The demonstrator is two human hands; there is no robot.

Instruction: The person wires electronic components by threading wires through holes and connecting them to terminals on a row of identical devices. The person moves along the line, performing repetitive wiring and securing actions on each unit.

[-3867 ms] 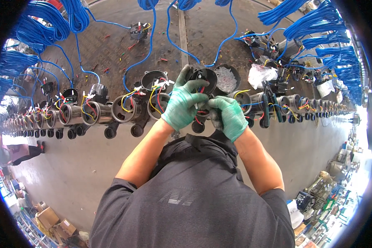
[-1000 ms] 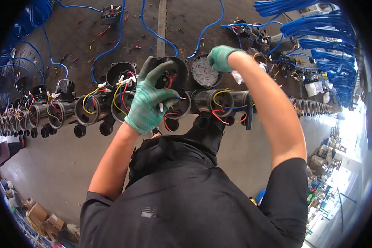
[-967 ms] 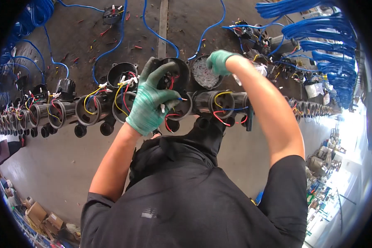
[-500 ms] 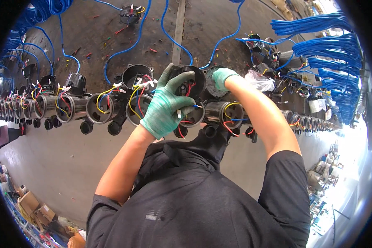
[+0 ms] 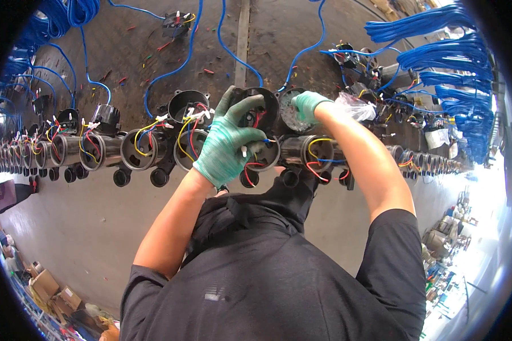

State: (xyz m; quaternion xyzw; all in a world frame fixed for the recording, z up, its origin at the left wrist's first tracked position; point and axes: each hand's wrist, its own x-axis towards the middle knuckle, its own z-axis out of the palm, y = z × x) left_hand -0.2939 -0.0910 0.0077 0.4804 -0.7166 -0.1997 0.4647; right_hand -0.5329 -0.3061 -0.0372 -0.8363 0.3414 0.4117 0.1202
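Wire [image 5: 267, 141], blue-sleeved, sits pinched by the left hand's [image 5: 224, 141] thumb, upper fingers spread over a black housing [image 5: 271, 105] near the bench's [image 5: 119, 48] edge, while right beside it the right hand [image 5: 308, 106] dips into a tub [image 5: 296, 132] of clear bits [image 5: 290, 116], fingertips hidden, grip impossible to tell.
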